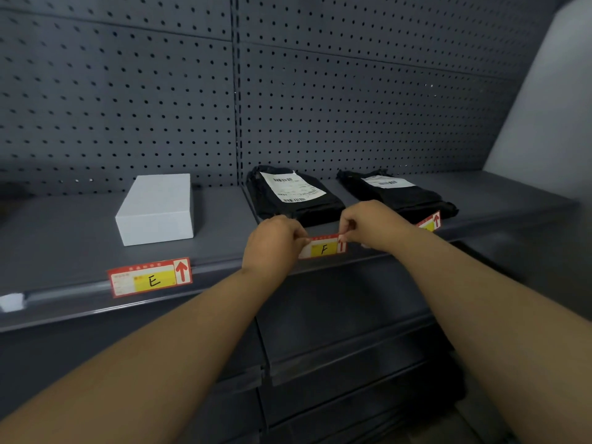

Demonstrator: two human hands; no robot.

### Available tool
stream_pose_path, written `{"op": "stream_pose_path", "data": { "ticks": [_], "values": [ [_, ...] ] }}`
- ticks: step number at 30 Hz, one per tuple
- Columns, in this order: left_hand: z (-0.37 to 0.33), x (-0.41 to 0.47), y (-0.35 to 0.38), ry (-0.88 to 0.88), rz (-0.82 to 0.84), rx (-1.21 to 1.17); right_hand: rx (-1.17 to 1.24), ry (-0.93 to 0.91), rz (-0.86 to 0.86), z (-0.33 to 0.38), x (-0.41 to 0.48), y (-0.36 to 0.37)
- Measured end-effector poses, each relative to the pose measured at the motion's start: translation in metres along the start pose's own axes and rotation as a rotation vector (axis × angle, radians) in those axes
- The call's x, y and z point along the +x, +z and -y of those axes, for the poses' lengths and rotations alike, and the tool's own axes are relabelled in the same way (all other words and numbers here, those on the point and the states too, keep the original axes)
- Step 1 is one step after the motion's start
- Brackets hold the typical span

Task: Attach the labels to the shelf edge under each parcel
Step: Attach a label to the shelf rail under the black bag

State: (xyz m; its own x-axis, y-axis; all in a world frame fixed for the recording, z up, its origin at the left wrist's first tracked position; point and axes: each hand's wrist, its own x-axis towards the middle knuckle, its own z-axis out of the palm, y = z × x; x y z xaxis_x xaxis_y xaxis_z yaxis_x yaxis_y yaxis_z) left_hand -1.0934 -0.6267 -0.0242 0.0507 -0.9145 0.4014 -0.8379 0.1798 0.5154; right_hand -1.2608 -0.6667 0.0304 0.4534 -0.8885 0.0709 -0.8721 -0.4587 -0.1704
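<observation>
Pinching a flat rectangular F label [323,248] (glossy card), both hands at shelf edge [80,291]

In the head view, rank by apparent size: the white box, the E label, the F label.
1. white box
2. E label
3. F label, though both hands cover its ends and it sits farther off, so that gap is unsure.

Red-and-yellow labels [150,278], a white box [157,208], black parcels [293,197], and grey shelving [64,238] backed by dotted pegboard [352,107].
</observation>
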Motion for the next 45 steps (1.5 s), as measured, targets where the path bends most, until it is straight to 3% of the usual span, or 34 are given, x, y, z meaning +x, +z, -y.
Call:
{"op": "stream_pose_path", "data": {
  "ticks": [15, 29, 45],
  "values": [
    [0.003, 0.001, 0.003, 0.017, 0.007, 0.073, -0.032, 0.009, -0.016, 0.000, 0.001, 0.002],
    [0.002, 0.001, 0.002, -0.007, 0.025, 0.079, -0.020, 0.126, 0.042, -0.008, 0.003, -0.004],
    [-0.007, 0.000, -0.001, 0.043, -0.053, 0.074, 0.125, 0.130, -0.216, -0.045, 0.000, -0.015]
  ]
}}
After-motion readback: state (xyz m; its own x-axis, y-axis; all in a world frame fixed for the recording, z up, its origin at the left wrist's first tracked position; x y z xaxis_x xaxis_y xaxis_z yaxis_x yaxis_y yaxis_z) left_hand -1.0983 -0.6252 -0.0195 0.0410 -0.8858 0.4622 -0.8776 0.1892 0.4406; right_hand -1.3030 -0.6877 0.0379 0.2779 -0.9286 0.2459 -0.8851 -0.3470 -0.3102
